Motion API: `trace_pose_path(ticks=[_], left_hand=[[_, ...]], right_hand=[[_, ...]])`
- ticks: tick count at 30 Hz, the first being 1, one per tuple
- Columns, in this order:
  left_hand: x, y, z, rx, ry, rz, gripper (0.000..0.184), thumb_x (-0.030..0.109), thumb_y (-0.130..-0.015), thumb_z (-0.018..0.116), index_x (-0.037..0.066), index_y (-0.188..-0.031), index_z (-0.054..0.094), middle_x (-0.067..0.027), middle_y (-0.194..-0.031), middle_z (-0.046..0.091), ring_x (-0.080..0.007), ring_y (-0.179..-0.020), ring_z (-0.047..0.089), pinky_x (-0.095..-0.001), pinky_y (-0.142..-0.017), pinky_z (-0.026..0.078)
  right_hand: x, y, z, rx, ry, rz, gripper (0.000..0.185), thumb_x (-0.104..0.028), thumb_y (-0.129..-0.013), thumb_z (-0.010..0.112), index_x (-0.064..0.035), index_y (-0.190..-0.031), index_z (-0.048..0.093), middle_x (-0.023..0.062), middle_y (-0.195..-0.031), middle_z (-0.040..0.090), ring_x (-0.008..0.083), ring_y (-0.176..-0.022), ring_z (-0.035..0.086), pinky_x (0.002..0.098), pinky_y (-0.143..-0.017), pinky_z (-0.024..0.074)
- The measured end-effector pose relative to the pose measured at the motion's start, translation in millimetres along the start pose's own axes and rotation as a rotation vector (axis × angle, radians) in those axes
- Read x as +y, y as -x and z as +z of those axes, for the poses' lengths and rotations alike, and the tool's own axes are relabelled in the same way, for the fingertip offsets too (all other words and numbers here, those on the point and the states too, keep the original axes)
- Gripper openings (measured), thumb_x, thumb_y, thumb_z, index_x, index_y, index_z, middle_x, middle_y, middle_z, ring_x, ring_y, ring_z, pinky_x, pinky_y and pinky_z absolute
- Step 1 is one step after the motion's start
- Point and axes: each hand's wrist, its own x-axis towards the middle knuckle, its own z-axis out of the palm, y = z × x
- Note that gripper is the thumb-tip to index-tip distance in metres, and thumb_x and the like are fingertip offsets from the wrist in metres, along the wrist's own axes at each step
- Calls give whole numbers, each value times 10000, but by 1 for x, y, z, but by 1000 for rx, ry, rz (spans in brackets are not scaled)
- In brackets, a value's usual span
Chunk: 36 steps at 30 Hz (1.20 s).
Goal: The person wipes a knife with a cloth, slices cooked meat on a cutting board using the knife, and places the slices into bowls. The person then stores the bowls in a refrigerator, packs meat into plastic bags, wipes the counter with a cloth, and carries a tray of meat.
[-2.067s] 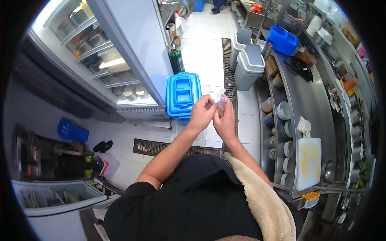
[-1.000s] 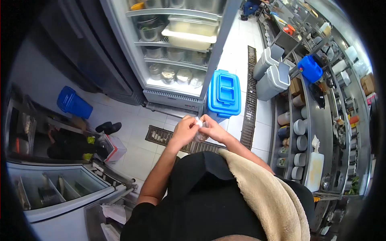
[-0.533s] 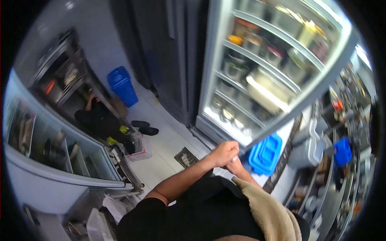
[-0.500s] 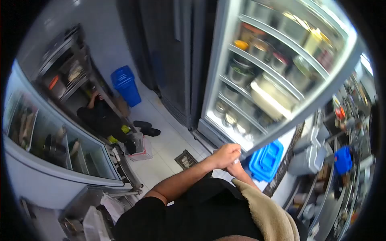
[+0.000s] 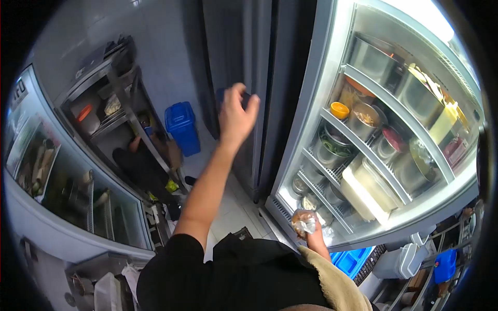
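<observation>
My left hand (image 5: 238, 116) is raised in front of a dark grey tall cabinet door (image 5: 228, 46), its fingers apart and slightly curled, with nothing in it. Low at the front, my right hand (image 5: 315, 239) is closed around a small clear plastic bag (image 5: 305, 224) with something brown inside. Behind the bag stands a lit glass-front fridge (image 5: 306, 119). Through its glass I see several metal pots, an orange bowl (image 5: 340, 110) and a large pale lidded tub (image 5: 368, 189). Whether my left fingers touch the dark door, I cannot tell.
A second glass-front fridge (image 5: 52, 217) curves along the left. Beyond it, a person in dark clothes (image 5: 142, 176) is low beside a metal shelf rack (image 5: 116, 93). A blue bin (image 5: 182, 127) stands near the wall. Blue tub (image 5: 353, 260) and grey bins (image 5: 402, 262) lie right.
My hands were together in front of my body; now they are apart. The left has risen forward, and the bag now shows in my right hand. The view has shifted toward the lit fridge.
</observation>
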Motion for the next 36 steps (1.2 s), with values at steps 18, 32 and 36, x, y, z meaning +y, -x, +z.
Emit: trace_pose_path(ticks=[18, 32, 36], left_hand=[[-101, -150, 23, -69, 524, 45, 462, 371, -1038, 626, 6, -762, 565, -145, -630, 552, -230, -576, 533, -395, -559, 417], [-247, -164, -156, 5, 980, -161, 383, 264, -1123, 428, -33, -1016, 645, -42, -1004, 673, -128, -905, 581, -289, -857, 441], [-267, -162, -160, 44, 874, -163, 391, 277, -1126, 427, -36, -1033, 643, -39, -989, 669, -118, -912, 576, -288, -864, 440]], right_hand=[[-123, -125, 146, 457, -255, -447, 633, -397, -938, 622, -44, -1448, 498, 105, -1216, 635, 199, -1033, 642, 356, -820, 553], [-499, -253, 339, 446, 1406, -1699, 798, 28, -759, 631, -233, -1497, 478, 125, -1399, 560, 380, -1196, 617, 463, -915, 584], [-562, -320, 376, 707, 1780, -1688, 672, -55, -867, 599, -276, -1489, 469, 63, -1455, 524, 292, -1254, 588, 435, -881, 613]])
